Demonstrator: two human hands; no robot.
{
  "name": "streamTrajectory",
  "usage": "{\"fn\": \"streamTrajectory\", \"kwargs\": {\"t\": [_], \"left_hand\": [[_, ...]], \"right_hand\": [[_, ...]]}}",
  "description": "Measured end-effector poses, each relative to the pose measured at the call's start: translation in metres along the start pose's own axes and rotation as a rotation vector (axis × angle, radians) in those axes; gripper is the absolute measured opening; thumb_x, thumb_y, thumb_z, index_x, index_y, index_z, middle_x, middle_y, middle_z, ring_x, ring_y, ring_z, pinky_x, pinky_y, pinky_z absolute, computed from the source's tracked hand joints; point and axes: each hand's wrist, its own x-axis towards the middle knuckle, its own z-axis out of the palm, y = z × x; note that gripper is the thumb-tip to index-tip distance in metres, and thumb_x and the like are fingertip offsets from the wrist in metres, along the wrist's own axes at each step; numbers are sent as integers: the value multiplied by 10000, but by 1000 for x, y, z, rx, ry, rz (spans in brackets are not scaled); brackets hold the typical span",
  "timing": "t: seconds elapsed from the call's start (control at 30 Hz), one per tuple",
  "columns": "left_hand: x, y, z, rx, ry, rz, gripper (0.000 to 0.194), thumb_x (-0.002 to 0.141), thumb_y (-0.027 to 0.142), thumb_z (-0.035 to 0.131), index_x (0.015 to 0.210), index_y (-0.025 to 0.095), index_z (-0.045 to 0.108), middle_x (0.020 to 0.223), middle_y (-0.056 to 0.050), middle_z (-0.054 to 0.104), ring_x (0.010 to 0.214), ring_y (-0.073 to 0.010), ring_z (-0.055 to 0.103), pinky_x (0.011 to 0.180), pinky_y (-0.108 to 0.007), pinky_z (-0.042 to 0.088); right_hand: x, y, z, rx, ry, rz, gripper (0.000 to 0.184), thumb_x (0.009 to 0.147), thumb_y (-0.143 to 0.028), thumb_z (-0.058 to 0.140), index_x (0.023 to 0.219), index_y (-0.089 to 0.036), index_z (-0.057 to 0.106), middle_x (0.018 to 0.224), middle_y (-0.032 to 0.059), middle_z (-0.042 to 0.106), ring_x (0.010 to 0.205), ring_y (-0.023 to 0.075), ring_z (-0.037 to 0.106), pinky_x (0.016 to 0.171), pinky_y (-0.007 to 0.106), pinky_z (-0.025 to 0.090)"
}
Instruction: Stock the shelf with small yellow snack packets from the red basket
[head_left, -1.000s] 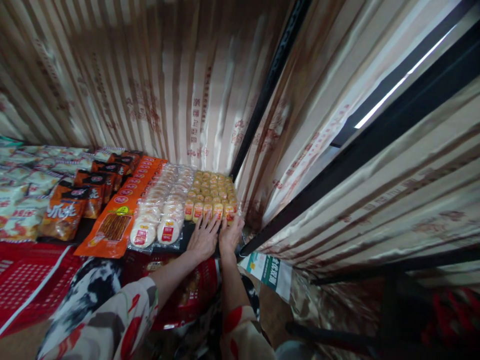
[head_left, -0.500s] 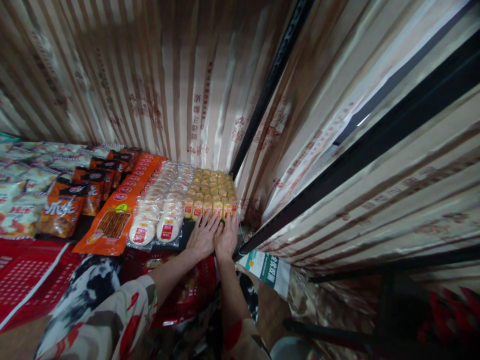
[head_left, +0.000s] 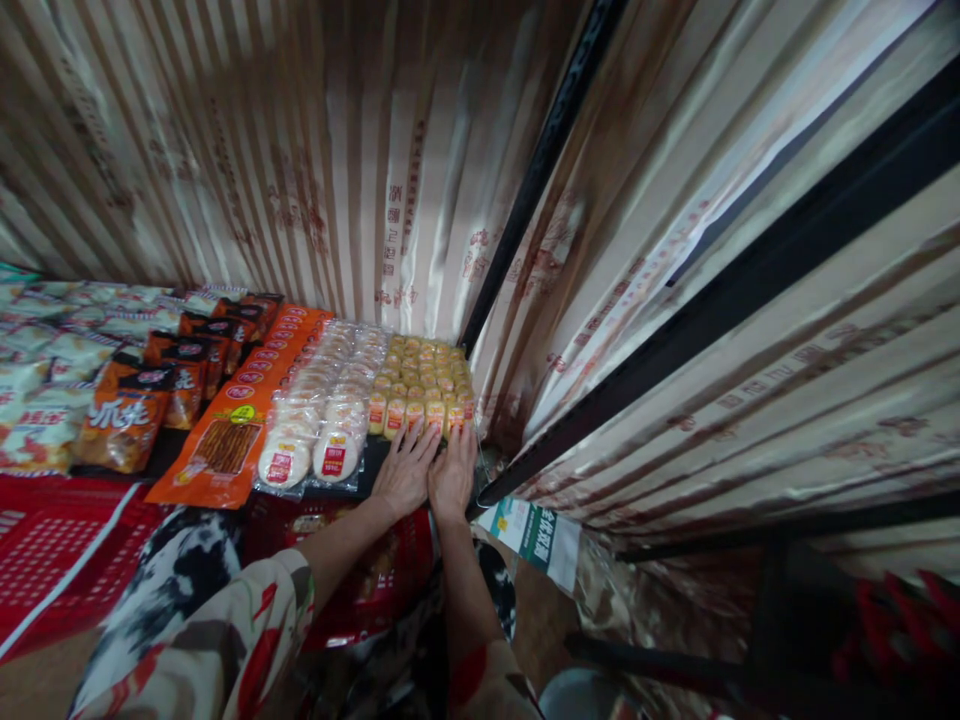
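Observation:
My left hand [head_left: 405, 470] and my right hand [head_left: 452, 477] lie side by side, fingers stretched flat against the front row of small yellow packs [head_left: 424, 385] on a dark shelf [head_left: 369, 470]. The packs stand in tight rows at the shelf's right end. Left of them lie rows of round white buns in clear wrap [head_left: 319, 410]. Neither hand holds anything.
Further left lie long orange packs [head_left: 240, 415], dark orange snack bags [head_left: 131, 420] and pale bags [head_left: 37, 400]. A striped plastic curtain [head_left: 337, 170] hangs behind and to the right, with black shelf bars [head_left: 547, 150]. A red crate [head_left: 360, 580] and a paper sign [head_left: 529, 535] sit below.
My right hand has slid left until it touches my left hand, and its fingers now lie flat against the yellow packs. The left hand has barely moved.

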Motion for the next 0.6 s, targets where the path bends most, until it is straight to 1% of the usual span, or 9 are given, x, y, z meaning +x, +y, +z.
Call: {"fn": "streamTrajectory", "kwargs": {"t": [0.13,0.2,0.3,0.43,0.6], "left_hand": [[0,1,0,1,0,-5,491,910,308,372,1370,137,395,1456,-72,358,1387,-257,186,1127,-461,163],[-1,1,-1,3,7,-5,484,911,303,374,1365,138,401,1455,-74,359,1388,-252,186,1126,-456,169],[-3,1,0,2,34,16,481,912,285,371,1367,131,391,1454,-83,358,1392,-232,179,1126,-446,185],[-5,1,2,-10,81,58,471,909,240,356,1354,91,401,1451,-99,360,1394,-209,176,1137,-428,182],[-17,3,-1,-47,95,73,458,871,174,371,1312,78,453,1413,-130,413,1385,-213,210,1125,-438,219]], "right_hand": [[0,0,1,3,-29,6,550,848,-122,286,1391,-65,349,1463,150,322,1374,226,205,1089,442,286],[0,0,0,6,-11,4,559,835,-114,300,1390,-82,357,1458,145,333,1375,235,203,1082,468,291],[-1,0,-1,6,30,-19,564,825,-106,305,1386,-75,361,1448,160,346,1381,244,182,1069,501,300],[-2,0,-4,6,43,-42,570,812,-89,301,1377,-63,375,1446,166,348,1377,238,198,1070,488,304],[-4,3,-1,-12,4,-33,566,808,-102,336,1371,-85,393,1452,167,338,1365,240,252,1069,469,310]]}}
